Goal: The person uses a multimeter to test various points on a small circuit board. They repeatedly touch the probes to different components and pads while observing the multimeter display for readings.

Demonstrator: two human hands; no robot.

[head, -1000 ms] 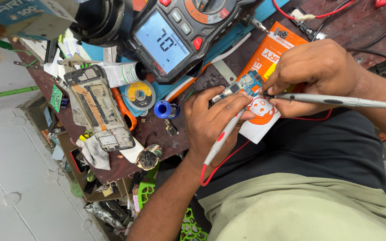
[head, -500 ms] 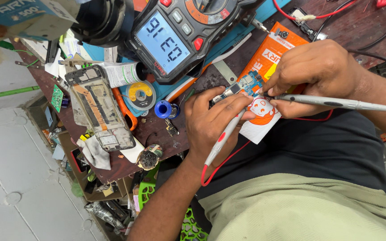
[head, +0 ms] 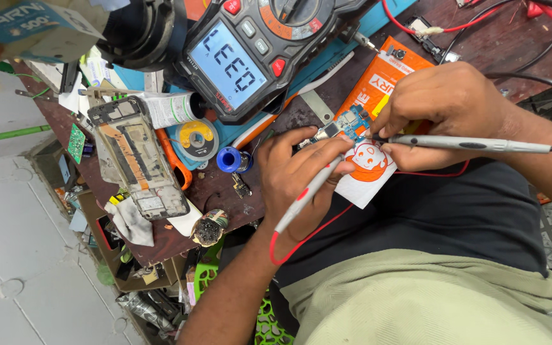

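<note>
Both hands (head: 301, 169) press probes (head: 461, 143) onto the circuit board (head: 343, 124) near the bench edge (head: 180, 246).

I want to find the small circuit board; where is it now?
In the head view, the small circuit board lies right of centre on the workbench, between both hands' probe tips, just below the multimeter.

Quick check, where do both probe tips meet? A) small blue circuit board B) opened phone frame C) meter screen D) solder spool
A: the left hand with the red-lead probe and the right hand with the black-lead probe both point their tips at the small blue circuit board.
</note>
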